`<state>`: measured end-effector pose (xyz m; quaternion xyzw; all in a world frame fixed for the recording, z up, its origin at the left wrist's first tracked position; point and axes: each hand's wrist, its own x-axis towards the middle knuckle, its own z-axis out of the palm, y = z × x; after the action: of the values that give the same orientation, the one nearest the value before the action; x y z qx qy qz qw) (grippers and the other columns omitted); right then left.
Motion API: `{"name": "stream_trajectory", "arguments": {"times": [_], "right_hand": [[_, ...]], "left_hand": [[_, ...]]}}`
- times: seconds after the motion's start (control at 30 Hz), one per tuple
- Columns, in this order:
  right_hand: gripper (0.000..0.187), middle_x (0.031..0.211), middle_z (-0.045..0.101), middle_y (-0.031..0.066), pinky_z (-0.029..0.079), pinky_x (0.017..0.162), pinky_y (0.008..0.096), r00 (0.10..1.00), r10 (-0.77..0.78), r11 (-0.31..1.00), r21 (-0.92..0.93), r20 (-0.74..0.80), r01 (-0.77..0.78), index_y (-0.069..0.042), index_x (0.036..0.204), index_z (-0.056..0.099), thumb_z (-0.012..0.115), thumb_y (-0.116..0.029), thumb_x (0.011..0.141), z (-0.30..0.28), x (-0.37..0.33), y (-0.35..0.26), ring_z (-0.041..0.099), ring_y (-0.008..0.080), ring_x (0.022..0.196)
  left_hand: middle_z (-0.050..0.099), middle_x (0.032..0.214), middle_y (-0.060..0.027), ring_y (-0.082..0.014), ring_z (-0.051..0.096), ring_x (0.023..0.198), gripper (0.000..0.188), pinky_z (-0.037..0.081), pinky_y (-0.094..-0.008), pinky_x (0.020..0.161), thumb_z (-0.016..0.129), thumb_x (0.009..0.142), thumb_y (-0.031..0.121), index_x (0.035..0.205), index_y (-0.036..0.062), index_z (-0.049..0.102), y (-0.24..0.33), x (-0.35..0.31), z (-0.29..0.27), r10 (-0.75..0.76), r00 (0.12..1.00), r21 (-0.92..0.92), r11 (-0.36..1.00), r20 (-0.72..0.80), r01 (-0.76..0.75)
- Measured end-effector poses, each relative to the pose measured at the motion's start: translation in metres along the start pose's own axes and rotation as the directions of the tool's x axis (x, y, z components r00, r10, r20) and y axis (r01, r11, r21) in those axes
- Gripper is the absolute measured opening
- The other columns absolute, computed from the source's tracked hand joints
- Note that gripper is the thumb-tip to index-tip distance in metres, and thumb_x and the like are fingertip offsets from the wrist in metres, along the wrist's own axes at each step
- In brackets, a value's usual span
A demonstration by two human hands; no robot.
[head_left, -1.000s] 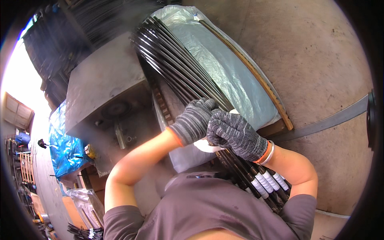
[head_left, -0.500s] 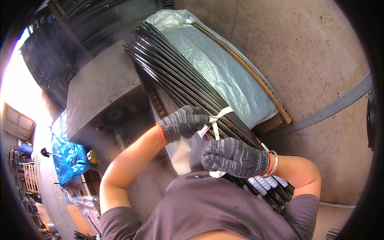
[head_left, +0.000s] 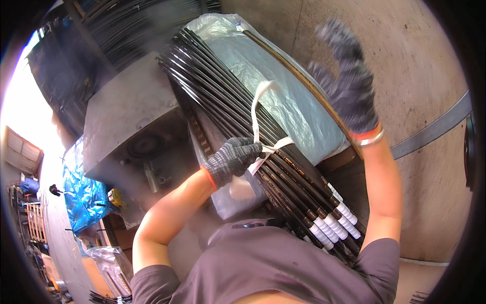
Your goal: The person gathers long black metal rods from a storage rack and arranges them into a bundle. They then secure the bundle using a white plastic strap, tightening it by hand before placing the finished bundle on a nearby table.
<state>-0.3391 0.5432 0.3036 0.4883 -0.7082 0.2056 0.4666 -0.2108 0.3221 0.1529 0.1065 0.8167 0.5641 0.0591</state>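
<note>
Bundle of black rods held down for tying, one hand raised clear.

We find the left hand closed on the white strap where it crosses the rod bundle, pinning the wrap against slackening. The bundle lies beside the plastic-wrapped package. The right hand is lifted above the bundle, fingers spread, holding nothing.

- The bundle of black rods is long, thin and glossy, packed tight, running diagonally from upper left to lower right, with white caps on the near ends.
- The white strap wraps across the bundle near its middle; one end loops upward, slack, above the rods.
</note>
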Motion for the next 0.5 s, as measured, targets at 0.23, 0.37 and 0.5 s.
{"name": "stream_trajectory", "arguments": {"times": [0.23, 0.37, 0.5], "right_hand": [[0.038, 0.092, 0.063, 0.0119, 0.046, 0.077, 0.0387, 0.777, -0.007, 0.920, 0.308, 0.630, -0.242, -0.004, 0.108, 0.061, 0.068, -0.015, 0.072, 0.036, -0.086, -0.090, 0.060, 0.0296, 0.083], [0.027, 0.087, 0.062, 0.0128, 0.047, 0.073, 0.0386, 0.808, 0.107, 0.866, 0.345, 0.579, -0.362, -0.004, 0.096, 0.065, 0.065, -0.012, 0.070, 0.040, -0.084, -0.096, 0.059, 0.0308, 0.081], [0.021, 0.075, 0.057, 0.0106, 0.046, 0.072, 0.0406, 0.834, 0.110, 0.876, 0.343, 0.541, -0.338, -0.011, 0.085, 0.064, 0.062, -0.030, 0.077, 0.045, -0.096, -0.097, 0.058, 0.0282, 0.078]], "left_hand": [[0.057, 0.067, 0.0006, -0.0060, 0.050, 0.057, 0.021, 0.043, -0.0239, 0.053, 0.064, 0.085, 0.020, 0.090, 0.0002, 0.066, 0.034, -0.003, 0.001, -0.420, 0.902, -0.232, 0.872, 0.098, 0.432], [0.066, 0.080, -0.0089, -0.0149, 0.059, 0.073, 0.030, 0.049, -0.0306, 0.072, 0.069, 0.077, 0.019, 0.095, -0.0044, 0.063, 0.027, -0.006, 0.007, -0.099, 0.995, 0.104, 0.989, -0.024, 0.101], [0.065, 0.082, -0.0137, -0.0166, 0.061, 0.073, 0.033, 0.049, -0.0310, 0.070, 0.073, 0.074, 0.018, 0.097, -0.0023, 0.062, 0.021, -0.010, 0.023, -0.015, 0.939, 0.162, 0.984, -0.344, 0.075]]}}
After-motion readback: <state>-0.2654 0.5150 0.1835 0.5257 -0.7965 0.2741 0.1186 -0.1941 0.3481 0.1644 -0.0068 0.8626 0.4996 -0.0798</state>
